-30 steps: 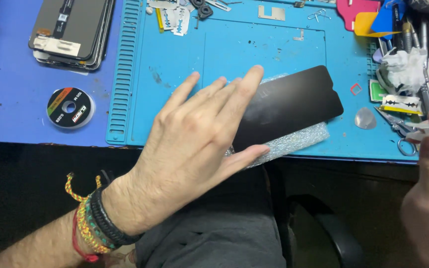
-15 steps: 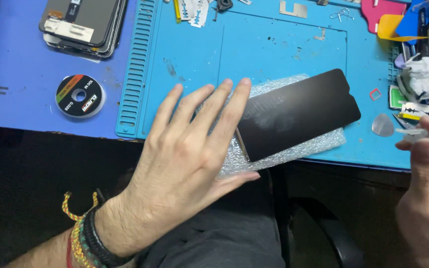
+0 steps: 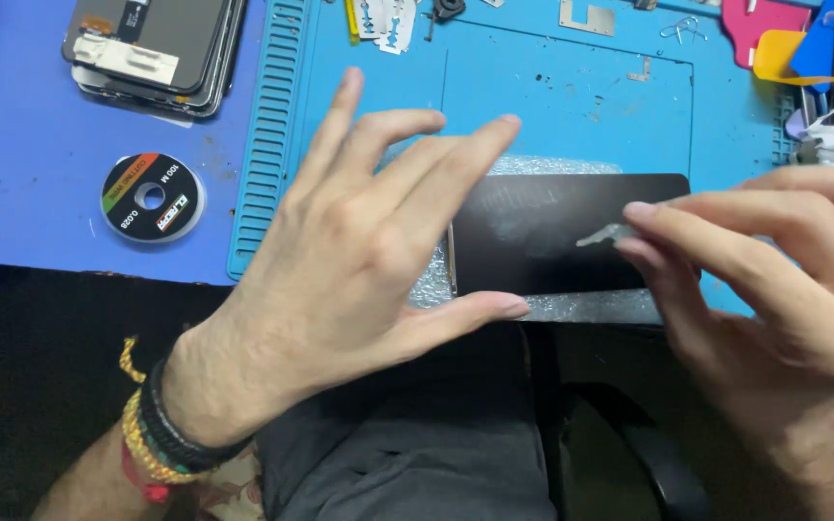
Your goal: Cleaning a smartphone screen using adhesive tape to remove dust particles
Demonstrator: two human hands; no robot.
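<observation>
Head view: left hand [image 3: 359, 260] hovering spread, thumb bracing near edge of black panel [image 3: 552, 236] lying on bubble wrap on blue mat [image 3: 571, 106]. Right hand [image 3: 774, 280] pinching thin clear pick [image 3: 605, 234], tip touching panel face. Step likely scraping or prying; next move needing shallow angle, steady panel.

Bright, even light — slight motion blur

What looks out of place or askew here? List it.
The black screen lies on bubble wrap hanging over the mat's near edge. Loose razor blades lie at the far edge. The right hand holds a thin clear pick on the screen.
</observation>
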